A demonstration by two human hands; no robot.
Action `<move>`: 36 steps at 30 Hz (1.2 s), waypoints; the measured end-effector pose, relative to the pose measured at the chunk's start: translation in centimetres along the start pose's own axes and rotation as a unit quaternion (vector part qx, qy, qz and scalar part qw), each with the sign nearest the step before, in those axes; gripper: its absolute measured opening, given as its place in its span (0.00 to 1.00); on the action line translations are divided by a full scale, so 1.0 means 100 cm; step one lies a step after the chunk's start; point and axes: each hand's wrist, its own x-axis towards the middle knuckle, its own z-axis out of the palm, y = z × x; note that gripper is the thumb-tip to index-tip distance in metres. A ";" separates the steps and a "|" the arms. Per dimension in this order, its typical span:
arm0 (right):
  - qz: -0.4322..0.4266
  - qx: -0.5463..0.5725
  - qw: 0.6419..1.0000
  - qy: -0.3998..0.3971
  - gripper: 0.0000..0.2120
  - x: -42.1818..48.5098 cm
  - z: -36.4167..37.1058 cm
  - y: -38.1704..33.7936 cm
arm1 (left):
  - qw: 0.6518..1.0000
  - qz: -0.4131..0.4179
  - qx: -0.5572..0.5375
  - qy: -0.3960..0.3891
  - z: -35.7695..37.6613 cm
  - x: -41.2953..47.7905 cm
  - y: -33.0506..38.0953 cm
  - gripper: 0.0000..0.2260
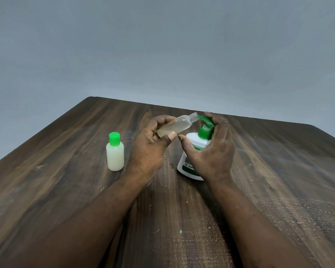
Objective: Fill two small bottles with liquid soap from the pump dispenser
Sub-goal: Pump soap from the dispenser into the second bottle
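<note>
Centre frame, the open bottle point(174, 127), gripped by the left hand point(149, 149), is being held against the spout point(202, 118), where it should be kept aligned while the pump dispenser point(191, 140), clasped by the right hand point(211, 157), is being pressed slowly.

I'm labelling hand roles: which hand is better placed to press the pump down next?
Right. The right hand sits over the green head of the pump dispenser, while the left hand grips the uncapped small bottle, tilted to the nozzle.

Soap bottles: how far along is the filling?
Done: the capped bottle stands full on the table. In hand: the left hand tilts the open bottle, partly filled, its neck at the spout of the pump, which the right hand grips. Left: finish filling it and cap it.
</note>
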 end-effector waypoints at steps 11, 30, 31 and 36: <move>0.010 0.000 1.000 -0.012 0.36 -0.001 -0.002 -0.001 | 1.000 -0.004 0.013 -0.016 0.003 -0.003 0.004 0.14; -0.061 -0.054 0.996 -0.040 0.38 0.007 -0.012 -0.007 | 0.979 0.079 0.186 0.030 0.004 -0.002 0.006 0.16; -0.056 -0.043 0.997 -0.036 0.37 0.006 -0.011 -0.007 | 0.974 0.092 0.206 0.033 0.004 -0.001 0.007 0.17; -0.042 -0.014 0.999 -0.021 0.36 0.004 -0.008 -0.006 | 0.951 0.114 0.287 0.027 0.008 0.007 0.009 0.15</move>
